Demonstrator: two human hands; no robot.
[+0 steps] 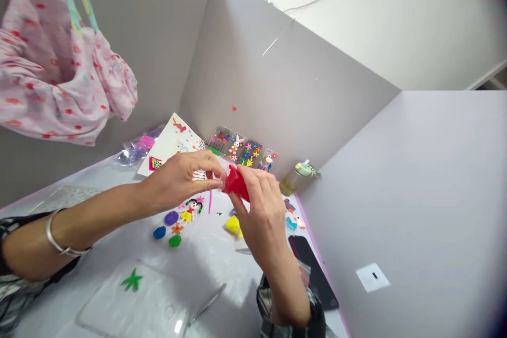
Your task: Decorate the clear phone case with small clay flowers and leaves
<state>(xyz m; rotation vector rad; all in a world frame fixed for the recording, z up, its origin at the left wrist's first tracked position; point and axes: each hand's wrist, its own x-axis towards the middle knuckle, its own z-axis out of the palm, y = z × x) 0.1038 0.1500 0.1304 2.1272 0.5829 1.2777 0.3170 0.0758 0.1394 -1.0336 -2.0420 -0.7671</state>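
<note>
Both hands are raised over the table and meet at a red packet (236, 184), which looks like soft clay in clear plastic. My right hand (263, 211) holds its body between thumb and fingers. At its left end, my left hand (184, 177) pinches the clear edge with thumb and fingertips. Below lie a purple clay lump (171, 218), a blue one (159, 232) and a green one (175, 241), beside a small doll figure (190, 210) and an orange flower (177, 228). A yellow piece (234, 226) is partly behind my right hand.
A green star shape (132, 280) lies on a clear sheet (103, 306) near a thin metal tool (208, 303). Decorated clear cases (236, 147) lean at the back beside a drawn card (170, 142). A bottle (297, 177) and dark phone (315, 272) are right; a pink cloth bag (59, 68) hangs left.
</note>
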